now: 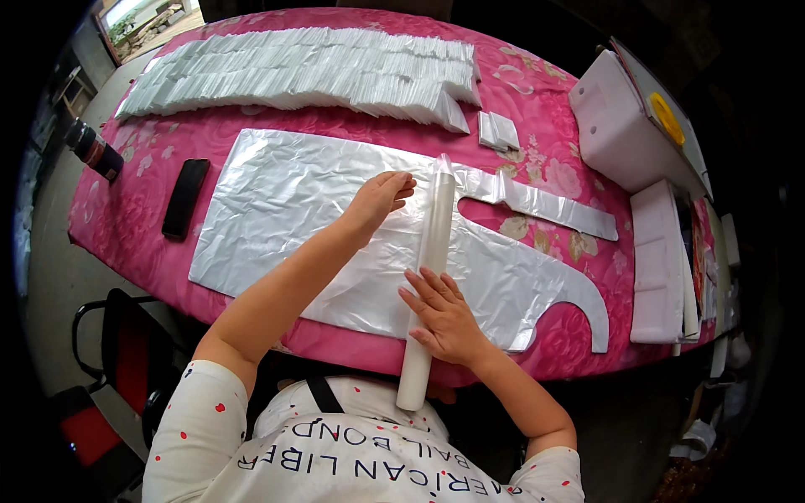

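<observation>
A large shiny, whitish thin plastic sheet (285, 226) lies spread across the table, with curved cut-outs and strap-like ends on its right side. A long translucent white tube (438, 214) lies across it, its near end reaching past the table edge toward my body. My right hand (440, 317) rests on the lower part of this tube with fingers spread, not wrapped around it. My left hand (384, 201) is just left of the tube's upper part, over the sheet; its fingers are slightly bent and nothing shows in them.
Rows of folded white plastic packets (302, 71) line the far side, with a few more packets (498, 132) to their right. A black phone (185, 199) and dark bottle (94, 149) are at left. White foam boxes (616, 117) stand at right, a chair (126, 352) at lower left.
</observation>
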The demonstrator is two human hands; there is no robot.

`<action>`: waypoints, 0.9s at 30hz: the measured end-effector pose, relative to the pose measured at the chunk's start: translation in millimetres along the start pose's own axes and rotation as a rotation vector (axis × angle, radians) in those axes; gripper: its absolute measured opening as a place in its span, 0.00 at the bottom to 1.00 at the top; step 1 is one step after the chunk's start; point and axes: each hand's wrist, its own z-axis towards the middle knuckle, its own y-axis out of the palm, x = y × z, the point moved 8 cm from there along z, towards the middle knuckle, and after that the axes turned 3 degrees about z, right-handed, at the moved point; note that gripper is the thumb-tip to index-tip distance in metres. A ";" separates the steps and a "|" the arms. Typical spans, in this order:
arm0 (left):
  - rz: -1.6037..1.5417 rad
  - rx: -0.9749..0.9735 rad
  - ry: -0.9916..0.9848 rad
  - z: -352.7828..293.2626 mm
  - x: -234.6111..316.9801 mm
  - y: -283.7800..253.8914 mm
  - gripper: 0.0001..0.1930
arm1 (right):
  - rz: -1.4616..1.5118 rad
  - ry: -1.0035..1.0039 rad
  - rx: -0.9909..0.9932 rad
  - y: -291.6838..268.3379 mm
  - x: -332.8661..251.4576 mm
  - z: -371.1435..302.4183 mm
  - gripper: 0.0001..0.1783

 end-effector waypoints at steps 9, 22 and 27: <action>0.407 0.159 0.082 -149.7 22.3 -169.5 0.16 | 0.563 -0.448 -0.044 9.8 -109.5 97.9 0.20; 0.911 0.462 0.056 -280.8 -3.3 -191.2 0.30 | -0.047 -0.358 -0.110 138.4 -105.5 242.6 0.28; 1.240 0.519 0.031 -272.4 -11.9 -188.9 0.46 | 0.036 -0.052 0.230 148.8 -121.8 263.1 0.32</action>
